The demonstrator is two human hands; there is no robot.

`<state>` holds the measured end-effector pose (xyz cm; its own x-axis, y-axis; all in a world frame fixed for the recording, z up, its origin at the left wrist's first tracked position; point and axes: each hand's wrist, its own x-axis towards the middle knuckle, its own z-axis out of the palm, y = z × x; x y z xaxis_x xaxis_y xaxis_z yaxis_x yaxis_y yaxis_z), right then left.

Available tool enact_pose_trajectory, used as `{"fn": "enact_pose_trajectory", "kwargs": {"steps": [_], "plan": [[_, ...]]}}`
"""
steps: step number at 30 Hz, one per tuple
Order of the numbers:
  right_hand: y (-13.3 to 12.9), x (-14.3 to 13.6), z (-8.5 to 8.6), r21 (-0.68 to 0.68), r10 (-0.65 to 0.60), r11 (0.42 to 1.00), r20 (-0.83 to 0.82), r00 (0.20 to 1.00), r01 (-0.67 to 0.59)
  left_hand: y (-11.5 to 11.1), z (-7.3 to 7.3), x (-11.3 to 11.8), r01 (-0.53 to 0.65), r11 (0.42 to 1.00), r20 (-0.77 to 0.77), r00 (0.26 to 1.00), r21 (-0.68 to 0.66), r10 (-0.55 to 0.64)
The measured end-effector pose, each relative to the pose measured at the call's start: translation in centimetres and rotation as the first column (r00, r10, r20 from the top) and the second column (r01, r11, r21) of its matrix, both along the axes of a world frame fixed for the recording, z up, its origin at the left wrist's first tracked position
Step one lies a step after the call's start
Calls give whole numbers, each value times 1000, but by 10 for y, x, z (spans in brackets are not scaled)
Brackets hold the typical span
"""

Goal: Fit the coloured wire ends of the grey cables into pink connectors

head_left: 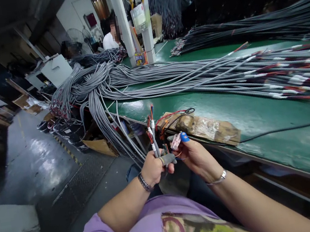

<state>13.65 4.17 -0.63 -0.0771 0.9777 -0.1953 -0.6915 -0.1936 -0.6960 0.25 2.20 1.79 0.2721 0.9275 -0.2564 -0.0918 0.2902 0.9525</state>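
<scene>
Grey cables [154,136] rise out of my left hand [153,168], which is closed around them. Their stripped ends show white sleeves and red, orange and dark wires. A grey covering wraps one of my left fingers, and several thin coloured wires [165,148] stick up beside it. Between the fingers of my right hand [197,157] is a small pinkish-white block [175,142] that looks like a wire connector. My right thumb wears a blue finger cover [184,136]. A thin wire runs between both hands near the block; whether it enters the block is unclear.
Long grey cable bundles [166,76] lie across the green table [282,141], with dark cables [247,25] behind. A taped wooden board [214,131] with red and black leads sits at the near edge. Two posts [144,22] stand at the back. A person in white [110,39] sits beyond.
</scene>
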Motion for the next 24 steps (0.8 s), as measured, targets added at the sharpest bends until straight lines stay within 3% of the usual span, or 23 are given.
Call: {"fn": "enact_pose_trajectory", "kwargs": {"steps": [8,13,18,24], "plan": [[-5,5,2,-53,126,990,-73,989,-130,-6,3,-3,-11,1000,7,1000,15,11],[-6,9,5,-70,247,965,-95,964,-254,-15,-1,-8,-96,992,54,994,87,92],[-6,5,5,-14,164,986,6,986,-164,-19,-3,-3,-206,968,92,977,147,194],[-6,1,-2,-8,98,995,-18,995,-98,-16,2,4,-249,957,70,968,148,241]]}}
